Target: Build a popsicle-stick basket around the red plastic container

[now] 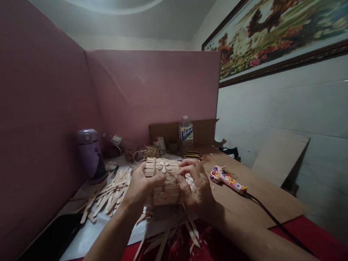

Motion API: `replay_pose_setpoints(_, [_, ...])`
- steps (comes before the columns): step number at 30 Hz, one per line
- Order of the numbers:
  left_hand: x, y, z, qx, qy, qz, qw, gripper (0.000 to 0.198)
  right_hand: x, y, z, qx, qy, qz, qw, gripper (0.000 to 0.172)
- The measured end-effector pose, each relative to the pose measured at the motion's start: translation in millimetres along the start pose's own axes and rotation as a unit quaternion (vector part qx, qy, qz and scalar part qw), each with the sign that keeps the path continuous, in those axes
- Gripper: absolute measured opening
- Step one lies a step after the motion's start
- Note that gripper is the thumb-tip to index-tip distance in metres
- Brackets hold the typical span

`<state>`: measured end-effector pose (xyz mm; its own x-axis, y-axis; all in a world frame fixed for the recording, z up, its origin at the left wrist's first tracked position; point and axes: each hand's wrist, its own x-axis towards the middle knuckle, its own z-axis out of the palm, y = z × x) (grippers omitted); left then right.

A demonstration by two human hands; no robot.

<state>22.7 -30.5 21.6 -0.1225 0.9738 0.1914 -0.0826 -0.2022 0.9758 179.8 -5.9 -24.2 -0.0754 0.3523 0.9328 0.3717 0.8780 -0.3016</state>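
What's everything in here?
wooden stick craft: one, pale, centre
flat wooden sticks: many, pale, left, bottom
patterned glue gun: one, multicoloured, right
thin cable: one, black, lower right
plastic bottle: one, clear, back
lidded round flask: one, purple, left
tangled twine: one bundle, tan, back
cardboard pieces: several, brown, right and back
flat covering: one, red, bottom
flat object: one, black, left
framed horse picture: one, multicoloured, upper right
upright panels: two, pink, left and back
small clutter: count unclear, mixed colours, back
left grip: one, bare, on craft
right grip: one, bare, on craft

a pale, twine-trimmed wooden-stick box (167,194) is held with its petalled flower (164,167) uppermost.
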Motion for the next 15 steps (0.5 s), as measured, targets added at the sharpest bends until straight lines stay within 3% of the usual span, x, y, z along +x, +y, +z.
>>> replay_pose_setpoints(8, [-0.1,-0.9,-0.4,0.009,-0.008,-0.003,1.000,0.042,-0.8,4.0,1.5,0.060,0.005,0.043,0.997,0.006])
replay_pose_setpoints(15, [-1.1,-0.1,0.2,0.000,-0.010,0.008,1.000,0.043,-5.3,9.5,4.5,0.019,0.021,0.015,0.999,0.008])
